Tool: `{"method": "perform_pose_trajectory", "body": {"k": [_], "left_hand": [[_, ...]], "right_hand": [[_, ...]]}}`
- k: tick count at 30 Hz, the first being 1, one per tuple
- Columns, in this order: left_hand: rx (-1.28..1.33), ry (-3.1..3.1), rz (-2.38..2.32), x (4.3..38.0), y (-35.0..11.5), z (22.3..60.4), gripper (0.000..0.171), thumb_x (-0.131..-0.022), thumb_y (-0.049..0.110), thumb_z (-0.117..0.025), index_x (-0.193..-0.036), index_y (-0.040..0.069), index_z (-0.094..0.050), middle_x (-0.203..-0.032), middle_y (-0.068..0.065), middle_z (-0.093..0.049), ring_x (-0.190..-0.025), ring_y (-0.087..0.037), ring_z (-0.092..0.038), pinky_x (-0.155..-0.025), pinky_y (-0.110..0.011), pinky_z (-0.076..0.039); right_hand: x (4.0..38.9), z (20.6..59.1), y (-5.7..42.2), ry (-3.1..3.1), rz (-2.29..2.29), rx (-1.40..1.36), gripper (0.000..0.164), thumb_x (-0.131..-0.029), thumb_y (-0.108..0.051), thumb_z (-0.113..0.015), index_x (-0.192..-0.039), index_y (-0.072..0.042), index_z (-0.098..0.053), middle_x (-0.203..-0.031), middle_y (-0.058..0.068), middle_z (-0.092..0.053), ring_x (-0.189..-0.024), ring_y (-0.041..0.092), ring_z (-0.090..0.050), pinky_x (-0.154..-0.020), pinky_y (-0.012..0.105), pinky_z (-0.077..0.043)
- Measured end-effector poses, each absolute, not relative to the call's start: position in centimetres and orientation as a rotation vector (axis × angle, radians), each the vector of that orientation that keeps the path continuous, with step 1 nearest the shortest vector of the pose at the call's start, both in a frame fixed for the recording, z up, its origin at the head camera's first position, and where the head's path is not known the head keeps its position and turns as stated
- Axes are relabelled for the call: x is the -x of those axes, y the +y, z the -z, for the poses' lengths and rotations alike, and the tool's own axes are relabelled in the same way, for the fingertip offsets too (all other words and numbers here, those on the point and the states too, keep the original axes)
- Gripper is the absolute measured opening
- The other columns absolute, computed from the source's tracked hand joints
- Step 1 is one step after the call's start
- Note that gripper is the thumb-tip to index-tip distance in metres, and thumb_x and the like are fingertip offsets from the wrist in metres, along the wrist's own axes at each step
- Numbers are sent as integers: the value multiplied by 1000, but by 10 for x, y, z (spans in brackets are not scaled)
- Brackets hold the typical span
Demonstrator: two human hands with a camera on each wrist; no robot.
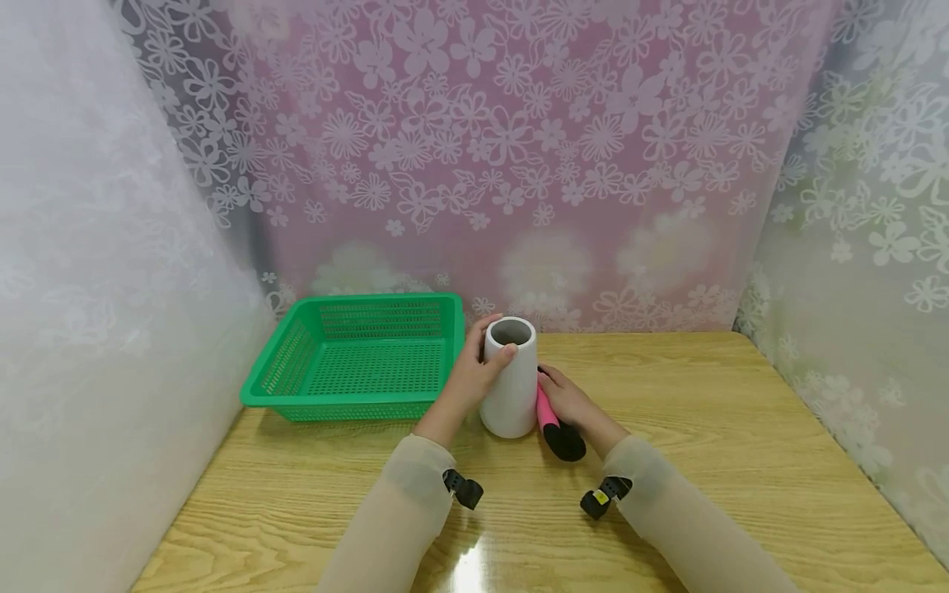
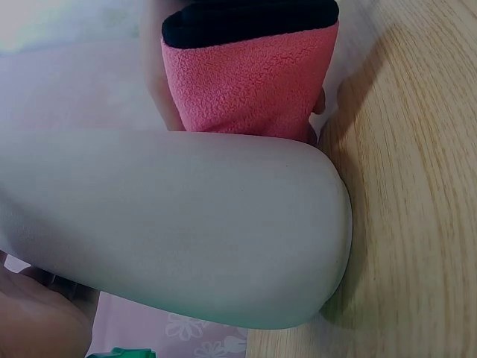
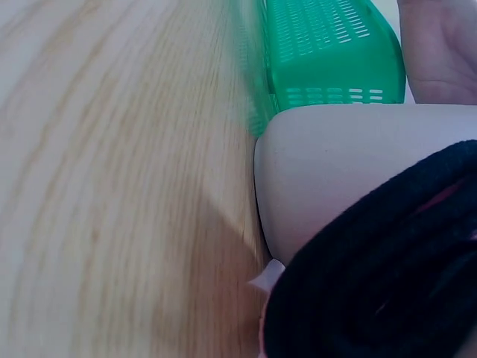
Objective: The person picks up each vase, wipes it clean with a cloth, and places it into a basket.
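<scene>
A tall white vase (image 1: 510, 395) with a round open mouth stands upright at the middle of the wooden table. My left hand (image 1: 474, 366) grips it near the rim, thumb on the near side and fingers around the left. On the vase's right side, my right hand (image 1: 571, 401) holds a folded pink and black cloth (image 1: 547, 410) against the wall. In the left wrist view the cloth's fuzzy pink face (image 2: 250, 86) lies along the vase (image 2: 179, 216). The cloth's rolled black layers (image 3: 373, 291) fill the lower right of the right wrist view and hide the right fingers.
A green plastic basket (image 1: 352, 409) with slotted walls sits left of the vase, close to my left hand. Flowered curtains (image 1: 504, 165) surround the wooden table (image 1: 704, 428) at the back and both sides. Each wrist carries a black strapped camera (image 1: 463, 489).
</scene>
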State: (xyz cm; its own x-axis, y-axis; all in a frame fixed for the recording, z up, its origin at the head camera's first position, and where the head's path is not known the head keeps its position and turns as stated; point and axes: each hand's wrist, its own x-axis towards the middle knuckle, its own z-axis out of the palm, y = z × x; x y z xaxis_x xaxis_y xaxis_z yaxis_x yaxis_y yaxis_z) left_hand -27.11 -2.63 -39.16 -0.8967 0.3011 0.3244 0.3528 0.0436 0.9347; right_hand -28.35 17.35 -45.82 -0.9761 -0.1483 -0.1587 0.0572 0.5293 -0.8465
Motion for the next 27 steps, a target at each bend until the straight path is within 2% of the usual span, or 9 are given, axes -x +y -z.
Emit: {"method": "perform_pose_trajectory", "body": {"k": [7, 21, 27], "left_hand": [[685, -2209, 2024, 288, -24, 415, 72, -92, 51, -68, -151, 21, -38, -138, -12, -54, -122, -25, -55, -104, -49, -46], [679, -2223, 2027, 289, -24, 414, 71, -93, 51, -68, -151, 22, -39, -138, -11, -54, -122, -26, -55, -104, -50, -46], [685, -2238, 2015, 291, -25, 414, 75, -92, 53, -68, -152, 19, -38, -137, -13, -54, -121, -26, -55, -104, -49, -46]], "right_hand": [[278, 458, 176, 2546, 1421, 89, 56, -111, -34, -29, -157, -2, -26, -157, 27, -29, -146, 45, -24, -119, 61, -14], [269, 452, 189, 2503, 1343, 120, 59, -110, -36, -30, -159, -4, -20, -160, 27, -23, -147, 46, -20, -118, 65, -12], [268, 443, 197, 2484, 1315, 181, 55, -111, -30, -30, -158, -1, -23, -158, 29, -25, -144, 47, -24, -117, 65, -16]]}}
